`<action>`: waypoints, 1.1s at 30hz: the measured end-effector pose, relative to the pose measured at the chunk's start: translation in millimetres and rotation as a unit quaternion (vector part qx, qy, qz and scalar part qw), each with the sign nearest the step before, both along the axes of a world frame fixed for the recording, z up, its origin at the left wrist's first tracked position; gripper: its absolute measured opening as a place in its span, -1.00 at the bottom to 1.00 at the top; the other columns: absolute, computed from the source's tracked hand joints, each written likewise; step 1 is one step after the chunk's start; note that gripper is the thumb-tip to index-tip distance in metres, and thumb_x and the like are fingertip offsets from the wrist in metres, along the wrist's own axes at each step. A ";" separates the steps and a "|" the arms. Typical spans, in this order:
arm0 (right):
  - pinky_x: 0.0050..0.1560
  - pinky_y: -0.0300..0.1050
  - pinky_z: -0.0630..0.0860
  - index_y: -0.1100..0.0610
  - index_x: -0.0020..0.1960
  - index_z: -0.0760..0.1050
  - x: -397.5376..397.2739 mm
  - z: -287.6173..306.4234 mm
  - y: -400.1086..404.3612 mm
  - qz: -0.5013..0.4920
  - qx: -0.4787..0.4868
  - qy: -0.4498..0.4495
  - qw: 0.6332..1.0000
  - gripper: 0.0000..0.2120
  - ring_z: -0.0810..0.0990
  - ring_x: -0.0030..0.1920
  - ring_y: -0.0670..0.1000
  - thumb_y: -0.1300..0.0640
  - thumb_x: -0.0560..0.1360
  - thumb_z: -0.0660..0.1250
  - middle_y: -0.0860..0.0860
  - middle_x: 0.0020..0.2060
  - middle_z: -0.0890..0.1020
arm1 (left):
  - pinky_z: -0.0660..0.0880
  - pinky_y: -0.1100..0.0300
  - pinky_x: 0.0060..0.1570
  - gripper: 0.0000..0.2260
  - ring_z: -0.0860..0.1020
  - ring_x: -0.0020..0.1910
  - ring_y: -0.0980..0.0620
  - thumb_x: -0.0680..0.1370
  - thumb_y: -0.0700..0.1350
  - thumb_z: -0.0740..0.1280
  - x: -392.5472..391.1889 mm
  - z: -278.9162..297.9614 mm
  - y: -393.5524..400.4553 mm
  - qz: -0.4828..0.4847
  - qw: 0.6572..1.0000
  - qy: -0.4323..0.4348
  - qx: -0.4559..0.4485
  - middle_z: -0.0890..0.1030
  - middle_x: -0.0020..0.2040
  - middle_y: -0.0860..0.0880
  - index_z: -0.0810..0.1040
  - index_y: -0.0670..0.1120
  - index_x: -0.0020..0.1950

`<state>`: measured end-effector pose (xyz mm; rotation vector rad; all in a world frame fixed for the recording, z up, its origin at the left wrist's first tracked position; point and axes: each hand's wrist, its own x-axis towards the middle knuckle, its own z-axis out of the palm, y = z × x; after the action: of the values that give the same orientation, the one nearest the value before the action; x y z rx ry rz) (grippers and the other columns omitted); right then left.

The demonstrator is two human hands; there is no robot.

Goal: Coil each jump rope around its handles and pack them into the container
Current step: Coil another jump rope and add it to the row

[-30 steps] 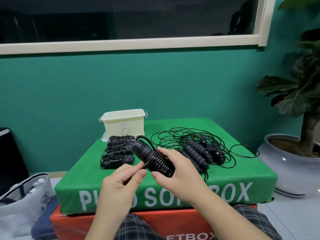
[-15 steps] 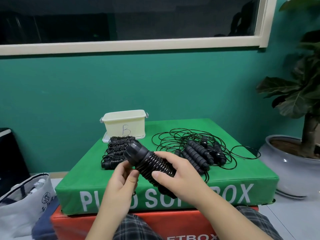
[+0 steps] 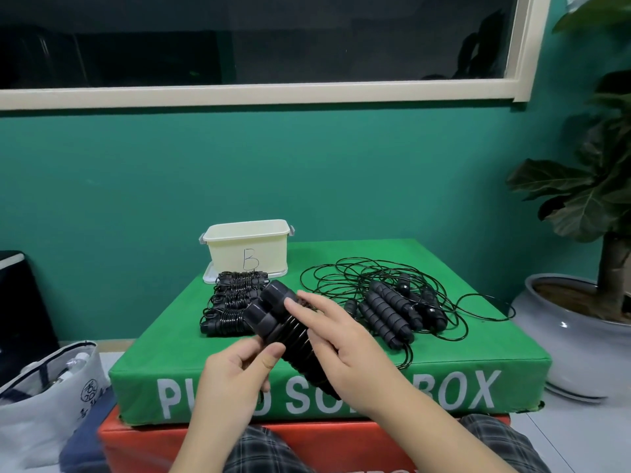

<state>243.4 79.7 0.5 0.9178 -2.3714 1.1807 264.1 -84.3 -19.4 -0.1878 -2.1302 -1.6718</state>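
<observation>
Green padding of a soft plyo box [image 3: 461, 367], stacked on an orange box [image 3: 307, 442], serves as the work surface before a teal wall. Nearest, above plaid-clad knees, both hands hold one black jump rope bundle [image 3: 290, 332]: two ribbed foam handles side by side, smooth caps pointing up and away, thin black cord wound in close rings around their middle. The left hand [image 3: 232, 377] pinches the bundle's near side between thumb and curled fingers. The right hand [image 3: 345, 346] cradles it from the right, with the forefinger laid straight along the coils toward the caps and the other fingers wrapped beneath. Just beyond the left fingers lies a row of already coiled black ropes [image 3: 232, 308], stacked toward a cream plastic container [image 3: 249, 247] marked "B", which sits on its lid. Beyond the right fingers sprawls a loose tangle of uncoiled black ropes [image 3: 392, 302] with ribbed handles. A potted plant [image 3: 587, 206] stands far right.
</observation>
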 end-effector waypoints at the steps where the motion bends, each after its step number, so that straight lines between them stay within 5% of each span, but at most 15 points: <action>1: 0.41 -0.37 0.11 -0.24 0.45 0.23 -0.7 0.7 0.5 -0.015 0.025 0.005 1.000 -0.52 0.18 0.42 -0.30 -0.09 0.53 0.06 -0.24 0.45 0.25 | 0.21 0.34 -0.55 -0.69 0.28 -0.59 0.18 0.48 -0.08 0.37 0.5 -0.7 0.6 -0.001 1.000 0.005 -0.012 0.41 -0.56 -0.03 0.50 0.05 -0.48; 6: 0.37 -0.26 0.24 -0.21 0.54 -0.12 0.2 4.2 5.2 -0.052 0.107 -0.001 0.993 -0.18 0.23 0.39 -0.23 -0.13 0.46 0.32 -0.24 0.44 0.19 | 0.34 0.36 -0.42 -0.78 0.41 -0.50 0.22 0.47 -0.10 0.38 2.0 -1.2 12.7 0.012 0.999 0.029 -0.012 0.54 -0.44 0.01 0.59 0.14 -0.35; 9: 0.31 -0.14 0.36 -0.20 0.54 -0.19 0.1 1.4 4.0 -0.089 0.118 -0.013 0.989 -0.06 0.30 0.37 -0.12 -0.18 0.41 0.40 -0.19 0.40 0.18 | 0.45 0.33 -0.12 -0.88 0.54 -0.22 0.25 0.49 -0.11 0.37 0.5 -4.4 15.2 0.017 0.998 0.029 -0.050 0.62 -0.23 0.05 0.59 0.13 -0.18; 11: 0.27 -0.13 0.38 -0.17 0.55 -0.17 -0.9 -0.7 2.7 -0.119 0.116 -0.013 0.986 -0.03 0.31 0.35 -0.09 -0.20 0.38 0.41 -0.14 0.35 0.18 | 0.41 0.43 -0.09 -0.87 0.53 -0.10 0.25 0.52 -0.12 0.35 1.4 -5.0 16.1 0.011 0.994 0.042 -0.100 0.60 -0.16 0.03 0.55 0.13 -0.16; 15: 0.33 -0.27 0.19 -0.04 0.57 -0.09 -3.8 -2.3 5.0 -0.150 0.097 0.012 0.984 -0.10 0.21 0.33 -0.07 -0.13 0.43 0.38 -0.07 0.27 0.28 | 0.33 0.57 -0.15 -0.77 0.45 -0.14 0.50 0.55 -0.12 0.32 5.3 -3.1 21.8 -0.009 0.990 0.067 -0.127 0.49 -0.23 0.15 0.47 0.23 -0.16; 17: 0.32 -0.30 0.15 0.01 0.57 -0.04 -4.9 -1.6 7.3 -0.143 0.085 0.009 0.986 -0.14 0.23 0.31 -0.07 -0.10 0.44 0.37 -0.07 0.27 0.34 | 0.39 0.41 -0.13 -0.90 0.50 -0.07 0.35 0.56 0.13 0.23 2.5 -6.7 22.5 -0.008 0.988 0.081 -0.133 0.51 -0.18 0.13 0.50 0.18 -0.05; 19: 0.32 -0.30 0.18 0.03 0.56 0.02 -4.9 -2.2 7.4 -0.128 0.074 -0.002 0.989 -0.18 0.27 0.33 -0.09 -0.09 0.45 0.37 -0.09 0.31 0.38 | 0.43 0.25 -0.14 -0.73 0.49 -0.12 0.21 0.52 0.28 0.07 -0.6 -15.0 20.3 0.016 0.985 0.078 -0.150 0.51 -0.16 0.11 0.41 0.14 -0.01; 22: 0.35 -0.32 0.21 -0.07 0.52 0.13 -1.9 -4.5 5.0 -0.092 0.048 -0.011 0.995 -0.29 0.30 0.34 -0.20 -0.04 0.46 0.36 -0.16 0.37 0.38 | 0.40 0.10 -0.21 -0.64 0.40 -0.33 0.11 0.40 0.32 -0.03 0.9 -13.3 20.4 0.046 0.986 0.035 -0.157 0.41 -0.29 0.03 0.25 0.06 -0.08; 25: 0.32 -0.36 0.26 -0.25 0.45 0.20 0.7 -5.1 3.5 -0.049 0.039 -0.009 0.998 -0.41 0.32 0.29 -0.34 0.00 0.48 0.31 -0.24 0.34 0.39 | 0.41 0.07 -0.13 -0.58 0.45 -0.22 0.14 0.36 0.36 -0.05 -0.2 -12.7 20.1 0.032 0.989 -0.008 -0.143 0.45 -0.14 0.06 0.23 0.07 -0.02; 28: 0.32 -0.37 0.26 -0.37 0.39 0.24 2.6 -4.7 2.0 0.004 0.025 -0.031 0.999 -0.47 0.34 0.29 -0.33 0.01 0.49 0.23 -0.27 0.30 0.42 | 0.38 0.32 -0.05 -0.43 0.47 0.08 0.26 0.36 0.40 0.00 -3.8 -15.2 19.0 -0.031 0.995 -0.050 -0.080 0.46 0.14 0.23 0.20 0.18 0.30; 30: 0.33 -0.34 0.26 -0.44 0.33 0.27 4.8 -2.7 0.5 0.040 0.017 -0.057 0.997 -0.52 0.36 0.30 -0.30 -0.03 0.48 0.17 -0.26 0.28 0.45 | 0.37 0.46 -0.01 -0.33 0.48 0.16 0.33 0.29 0.52 0.13 -2.9 -13.6 20.3 -0.098 0.994 -0.049 0.000 0.52 0.14 0.34 0.24 0.25 0.31; 33: 0.34 -0.36 0.25 -0.40 0.27 0.35 6.2 -0.7 0.4 0.077 -0.020 -0.096 0.992 -0.55 0.37 0.31 -0.31 0.06 0.49 0.19 -0.29 0.26 0.47 | 0.44 0.36 0.07 -0.21 0.54 0.16 0.25 0.15 0.50 0.36 -10.1 -16.1 19.9 -0.101 0.989 -0.035 0.098 0.62 0.11 0.22 0.42 0.09 0.24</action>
<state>249.6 80.1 -0.2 1.0309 -2.4511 1.4299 254.0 -64.4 -35.5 -0.2971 -2.0376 -2.0187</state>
